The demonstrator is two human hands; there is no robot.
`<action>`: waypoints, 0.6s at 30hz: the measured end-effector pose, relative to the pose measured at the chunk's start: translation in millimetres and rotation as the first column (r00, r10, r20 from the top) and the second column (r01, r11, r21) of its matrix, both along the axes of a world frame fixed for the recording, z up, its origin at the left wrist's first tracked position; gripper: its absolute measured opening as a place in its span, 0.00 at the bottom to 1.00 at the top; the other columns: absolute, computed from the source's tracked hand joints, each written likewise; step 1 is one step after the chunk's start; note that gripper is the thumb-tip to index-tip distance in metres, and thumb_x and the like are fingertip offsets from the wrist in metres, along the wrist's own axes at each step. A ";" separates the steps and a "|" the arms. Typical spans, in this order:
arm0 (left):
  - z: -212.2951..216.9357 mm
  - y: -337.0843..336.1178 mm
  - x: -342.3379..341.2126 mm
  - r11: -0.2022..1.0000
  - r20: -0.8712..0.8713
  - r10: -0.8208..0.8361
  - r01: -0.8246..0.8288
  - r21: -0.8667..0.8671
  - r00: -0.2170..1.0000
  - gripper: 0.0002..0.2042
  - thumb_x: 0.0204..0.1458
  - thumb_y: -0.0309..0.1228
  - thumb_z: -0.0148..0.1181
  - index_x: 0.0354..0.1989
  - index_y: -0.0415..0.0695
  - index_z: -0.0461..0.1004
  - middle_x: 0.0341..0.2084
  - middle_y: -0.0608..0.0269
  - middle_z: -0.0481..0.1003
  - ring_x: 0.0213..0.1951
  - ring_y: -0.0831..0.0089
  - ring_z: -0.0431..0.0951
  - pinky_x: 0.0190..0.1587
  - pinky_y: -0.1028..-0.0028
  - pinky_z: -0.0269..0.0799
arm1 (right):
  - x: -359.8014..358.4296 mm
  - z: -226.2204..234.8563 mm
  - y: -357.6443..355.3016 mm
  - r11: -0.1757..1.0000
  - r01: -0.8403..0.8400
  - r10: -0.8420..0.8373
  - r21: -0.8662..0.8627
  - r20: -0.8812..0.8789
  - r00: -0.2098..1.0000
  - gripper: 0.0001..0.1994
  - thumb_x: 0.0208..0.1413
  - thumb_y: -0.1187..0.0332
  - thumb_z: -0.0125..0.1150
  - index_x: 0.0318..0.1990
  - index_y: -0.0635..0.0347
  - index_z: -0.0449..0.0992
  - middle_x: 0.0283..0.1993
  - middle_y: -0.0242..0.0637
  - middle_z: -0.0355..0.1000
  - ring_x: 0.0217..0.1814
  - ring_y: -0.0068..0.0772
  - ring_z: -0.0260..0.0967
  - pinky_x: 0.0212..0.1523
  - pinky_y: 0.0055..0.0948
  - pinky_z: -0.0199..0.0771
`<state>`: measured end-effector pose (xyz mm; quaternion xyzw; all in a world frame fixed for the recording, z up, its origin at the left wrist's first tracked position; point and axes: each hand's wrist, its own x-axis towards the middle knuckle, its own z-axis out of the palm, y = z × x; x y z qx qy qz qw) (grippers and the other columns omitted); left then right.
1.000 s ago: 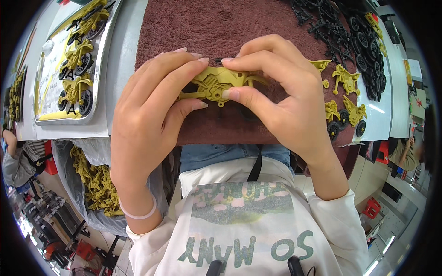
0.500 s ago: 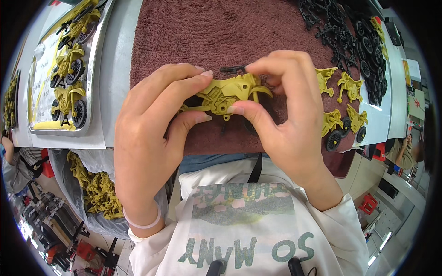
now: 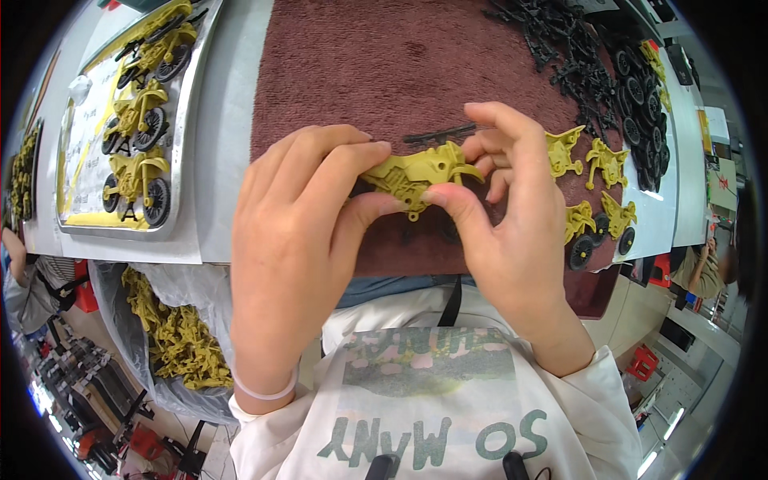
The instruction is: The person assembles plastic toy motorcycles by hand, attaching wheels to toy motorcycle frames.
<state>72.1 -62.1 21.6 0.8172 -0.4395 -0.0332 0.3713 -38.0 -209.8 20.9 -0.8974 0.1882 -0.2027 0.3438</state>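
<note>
Both hands hold a yellow toy motorcycle body (image 3: 424, 170) over the brown cloth. My left hand (image 3: 292, 212) pinches its left end between thumb and fingers. The thumb of my right hand (image 3: 516, 228) presses on its lower side near the front, while the index finger stands raised and the other fingers curl behind. Just beyond the body's upper edge is a thin black bar-shaped part (image 3: 436, 134); I cannot tell whether it is joined to the body. More dark parts below the body are mostly hidden by my hands.
At left, a tray (image 3: 172, 232) carries several yellow motorcycles with black wheels. Below it, a plastic-lined bin (image 3: 112, 308) holds yellow parts. On the right of the brown cloth (image 3: 344, 64) lie yellow bodies (image 3: 608, 164), black parts (image 3: 560, 60) and black wheels (image 3: 640, 104).
The view has shifted, with hands and toy now slightly lower and farther right in the picture. My right index finger has lifted away from the black bar, which shows at greater length.
</note>
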 end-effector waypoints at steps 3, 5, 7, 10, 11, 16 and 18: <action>3.9 -2.7 -3.7 0.999 0.026 0.040 -0.041 0.032 0.999 0.15 0.43 0.24 0.65 0.43 0.39 0.76 0.42 0.56 0.76 0.47 0.57 0.74 0.50 0.64 0.67 | 0.9 1.8 1.1 0.998 0.033 -0.033 0.058 0.007 0.999 0.31 0.47 0.70 0.73 0.59 0.59 0.65 0.39 0.33 0.72 0.36 0.23 0.64 0.37 0.21 0.65; 5.5 -2.5 -5.7 0.998 0.072 0.036 -0.039 0.046 0.997 0.15 0.43 0.24 0.65 0.43 0.40 0.76 0.42 0.57 0.75 0.46 0.57 0.74 0.50 0.64 0.67 | -0.1 3.8 2.0 0.990 0.045 -0.044 0.133 -0.009 0.999 0.32 0.46 0.72 0.73 0.59 0.60 0.65 0.41 0.34 0.73 0.38 0.23 0.65 0.38 0.22 0.65; 5.3 -1.5 -7.3 0.998 0.121 0.031 -0.038 0.056 0.992 0.16 0.43 0.24 0.66 0.43 0.40 0.76 0.42 0.57 0.74 0.46 0.57 0.73 0.50 0.64 0.66 | -2.9 2.2 -1.3 0.990 0.003 -0.005 0.142 0.011 1.000 0.32 0.45 0.74 0.73 0.59 0.60 0.64 0.43 0.36 0.71 0.40 0.24 0.66 0.40 0.22 0.66; 4.3 4.9 -10.4 0.999 0.134 0.042 -0.045 0.016 0.990 0.19 0.38 0.23 0.69 0.42 0.41 0.75 0.41 0.58 0.72 0.44 0.58 0.72 0.49 0.63 0.66 | -6.1 1.8 -1.1 0.978 -0.104 0.079 0.182 0.142 0.987 0.35 0.43 0.78 0.73 0.59 0.60 0.60 0.48 0.40 0.69 0.45 0.27 0.67 0.46 0.25 0.68; 3.3 8.0 -11.0 0.999 0.141 0.040 -0.042 0.012 0.989 0.19 0.38 0.23 0.69 0.42 0.41 0.75 0.41 0.58 0.72 0.44 0.58 0.72 0.49 0.63 0.66 | -6.7 1.5 -0.4 0.963 -0.174 0.119 0.206 0.251 0.961 0.37 0.42 0.80 0.73 0.59 0.59 0.58 0.50 0.43 0.67 0.47 0.29 0.68 0.49 0.26 0.70; 2.7 21.7 -21.6 0.914 -0.564 -0.042 -0.197 -0.356 0.825 0.19 0.42 0.22 0.71 0.44 0.35 0.74 0.44 0.52 0.73 0.46 0.63 0.76 0.48 0.69 0.73 | -9.9 -1.1 -2.1 0.811 -0.415 0.162 0.413 0.524 0.836 0.34 0.43 0.88 0.66 0.58 0.64 0.58 0.49 0.44 0.65 0.48 0.30 0.70 0.51 0.30 0.72; -6.8 27.3 -24.0 0.822 -0.666 -0.209 -0.241 -0.517 0.716 0.21 0.45 0.27 0.72 0.45 0.29 0.73 0.45 0.47 0.75 0.49 0.61 0.77 0.53 0.68 0.74 | -11.7 3.6 -5.5 0.802 -0.446 0.199 0.398 0.525 0.827 0.35 0.42 0.88 0.66 0.59 0.65 0.59 0.48 0.43 0.66 0.48 0.30 0.70 0.50 0.28 0.73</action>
